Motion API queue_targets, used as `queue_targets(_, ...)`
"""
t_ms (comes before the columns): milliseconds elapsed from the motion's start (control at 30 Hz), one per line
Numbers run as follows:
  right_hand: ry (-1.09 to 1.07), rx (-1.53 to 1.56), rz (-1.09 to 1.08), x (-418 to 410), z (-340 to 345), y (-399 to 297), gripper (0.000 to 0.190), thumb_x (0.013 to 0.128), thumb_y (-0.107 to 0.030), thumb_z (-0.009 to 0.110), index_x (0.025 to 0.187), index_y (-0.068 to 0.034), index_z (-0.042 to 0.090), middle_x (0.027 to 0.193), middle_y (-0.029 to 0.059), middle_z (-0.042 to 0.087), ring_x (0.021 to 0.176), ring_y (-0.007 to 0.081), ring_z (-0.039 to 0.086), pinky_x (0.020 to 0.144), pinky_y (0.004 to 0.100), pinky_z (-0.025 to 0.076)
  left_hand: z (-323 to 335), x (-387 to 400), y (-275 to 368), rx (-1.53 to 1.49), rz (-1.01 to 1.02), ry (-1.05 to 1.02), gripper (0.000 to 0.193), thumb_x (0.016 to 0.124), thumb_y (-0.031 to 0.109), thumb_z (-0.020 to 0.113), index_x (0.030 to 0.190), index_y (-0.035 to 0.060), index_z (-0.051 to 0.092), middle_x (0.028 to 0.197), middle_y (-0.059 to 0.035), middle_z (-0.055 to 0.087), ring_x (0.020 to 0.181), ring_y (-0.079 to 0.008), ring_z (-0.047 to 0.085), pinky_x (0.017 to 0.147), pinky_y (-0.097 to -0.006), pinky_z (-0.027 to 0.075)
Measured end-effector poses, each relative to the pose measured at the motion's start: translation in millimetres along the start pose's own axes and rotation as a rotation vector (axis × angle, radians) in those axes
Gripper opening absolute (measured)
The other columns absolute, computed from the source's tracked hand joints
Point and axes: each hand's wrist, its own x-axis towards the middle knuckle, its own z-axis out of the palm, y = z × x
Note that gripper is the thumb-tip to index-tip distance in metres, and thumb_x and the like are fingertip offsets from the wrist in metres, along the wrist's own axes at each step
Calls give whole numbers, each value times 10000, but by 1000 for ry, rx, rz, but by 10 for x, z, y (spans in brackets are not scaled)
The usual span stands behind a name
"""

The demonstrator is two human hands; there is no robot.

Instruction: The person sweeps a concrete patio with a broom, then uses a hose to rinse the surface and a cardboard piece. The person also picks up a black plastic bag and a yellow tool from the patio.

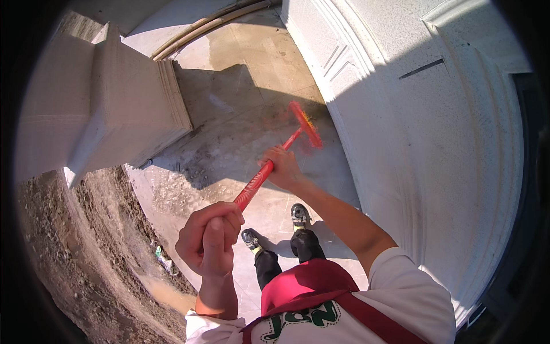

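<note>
A red broom with a long handle [254,185] slants from near my chest out toward the floor. My left hand [212,238] is closed around the upper end of the handle. Farther down the shaft, my right hand [281,165] grips it with the arm stretched out. The broom head [306,124] has red and yellow bristles and looks blurred. It is over the wet, dirt-stained paved floor [240,124], near the base of the stone wall; whether the bristles touch the floor I cannot tell.
A pale stone wall [386,142] with carved panels rises on the right. A square stone pillar base [129,107] stands at left. Long poles or pipes [206,28] lie at the back. Rough soil with gravel [107,241] borders the paving, with litter [164,260] on it.
</note>
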Motion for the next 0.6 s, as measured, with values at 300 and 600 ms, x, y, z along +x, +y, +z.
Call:
queue_targets(300,-79,-71,-71,877,1135,719,160,716,-110,634,613,-41,532,687,129,540,750,348,513,709,423,397,-778,468,-1270,-106,-53,62,232,938,55,389,961,-86,573,511,7,350,484,-102,362,613,-302,428)
queue_targets(600,-419,469,-274,313,2294,-1913,178,783,-143,605,702,-39,486,755,118,519,810,319,503,701,404,412,-2022,-172,496,399,275,147,249,918,65,397,929,-137,542,451,7,357,401,-67,319,439,-256,375)
